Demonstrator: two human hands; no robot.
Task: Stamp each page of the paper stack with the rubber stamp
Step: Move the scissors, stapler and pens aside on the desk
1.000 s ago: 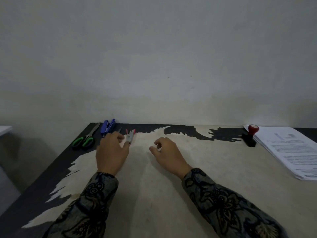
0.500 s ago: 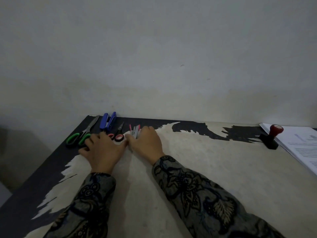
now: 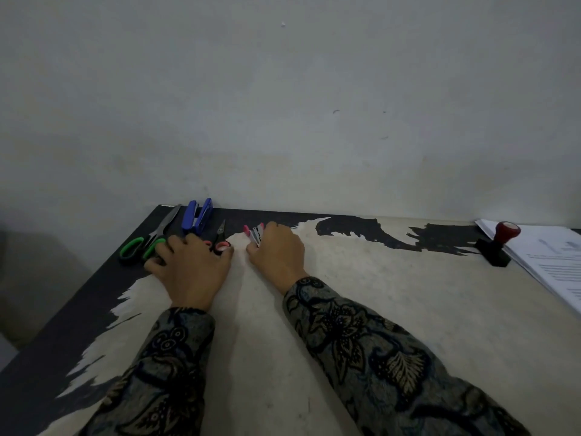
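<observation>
Stamping looks unstarted: the rubber stamp (image 3: 500, 244) stands untouched beside the paper stack (image 3: 547, 259), well right of both grips. Left hand (image 3: 191, 265) rests spread on scissors; right hand (image 3: 276, 253) curls round pens (image 3: 254, 233).

We see a dim, grey-toned scene, evenly and softly lit; the wall (image 3: 283, 105) brightens slightly toward the upper right; faint shadows pool beside both sleeves on the worn tabletop (image 3: 393, 294); wide-angle distortion bends the table edges; fine detail reads soft, and printed text stays illegible.
</observation>
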